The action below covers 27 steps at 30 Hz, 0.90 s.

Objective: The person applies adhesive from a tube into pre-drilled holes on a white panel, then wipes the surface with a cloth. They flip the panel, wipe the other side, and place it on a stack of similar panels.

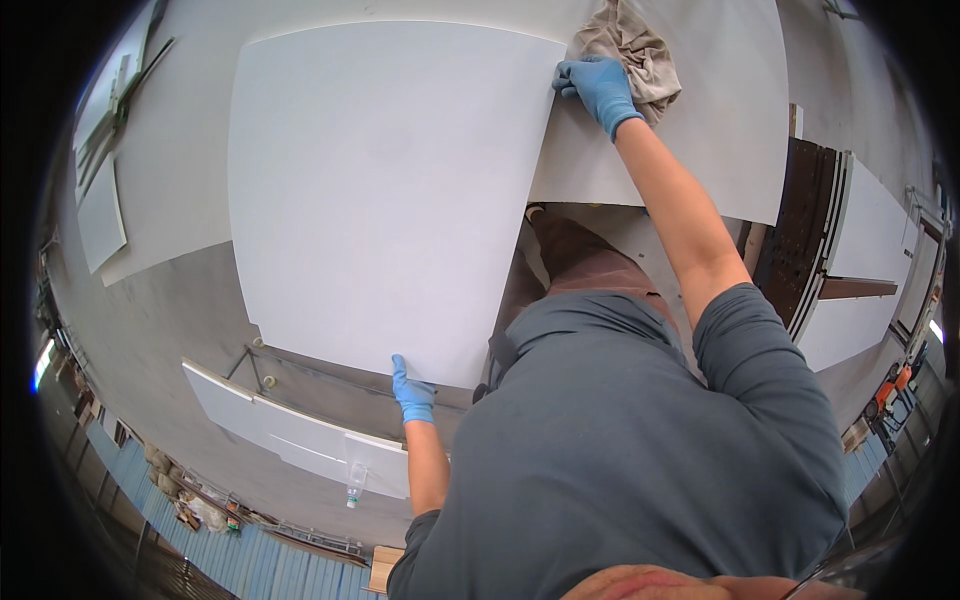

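Large white rectangular flat panel (pixel 380 200) lies on pale grey desk (pixel 690 160) – near edge overhanging. Blue-gloved left hand (pixel 414 393) grasps that edge; blue-gloved right hand (pixel 600 90) at right edge, fingers curled, grip unclear – crumpled beige cloth (pixel 645 55) beside it.

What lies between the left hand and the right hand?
The large white panel, as the head view shows; the left hand is at its near edge, the right hand near its far right corner.
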Tool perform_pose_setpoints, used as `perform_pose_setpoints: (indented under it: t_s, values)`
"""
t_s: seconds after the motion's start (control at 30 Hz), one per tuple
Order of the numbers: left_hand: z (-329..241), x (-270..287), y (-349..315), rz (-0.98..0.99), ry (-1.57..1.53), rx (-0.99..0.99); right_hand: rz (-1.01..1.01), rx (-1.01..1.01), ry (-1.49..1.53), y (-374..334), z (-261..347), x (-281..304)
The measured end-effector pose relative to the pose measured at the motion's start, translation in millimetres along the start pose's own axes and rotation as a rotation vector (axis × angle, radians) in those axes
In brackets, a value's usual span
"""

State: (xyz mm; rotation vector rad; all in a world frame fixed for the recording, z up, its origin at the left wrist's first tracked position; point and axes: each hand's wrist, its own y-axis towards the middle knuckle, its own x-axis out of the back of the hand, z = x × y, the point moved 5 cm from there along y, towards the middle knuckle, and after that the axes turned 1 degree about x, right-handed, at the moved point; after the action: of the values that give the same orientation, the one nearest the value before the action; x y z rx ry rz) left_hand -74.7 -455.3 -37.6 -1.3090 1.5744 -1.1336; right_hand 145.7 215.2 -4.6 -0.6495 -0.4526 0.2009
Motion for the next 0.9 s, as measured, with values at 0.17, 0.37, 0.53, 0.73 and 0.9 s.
perform_pose_setpoints:
  t_s: [0.17,0.37,0.53,0.73,0.9]
  values:
    - [1.3,-3.1,-2.2,0.049,0.025,0.003,-0.013,0.08,0.08,5.9,0.6,-1.1]
    - [-0.8,-7.5,-4.3,0.075,0.014,-0.017,0.019,0.072,0.135,4.1,1.1,-2.5]
    - [-0.2,-5.1,-3.1,0.045,-0.004,-0.004,-0.027,0.079,0.067,9.2,3.3,-0.6]
    - [1.1,-3.9,-2.7,0.028,-0.003,-0.01,-0.044,0.064,0.071,13.5,9.4,0.1]
    - [0.2,-5.9,-4.9,0.022,0.016,-0.02,0.026,-0.075,0.05,12.6,-3.6,0.9]
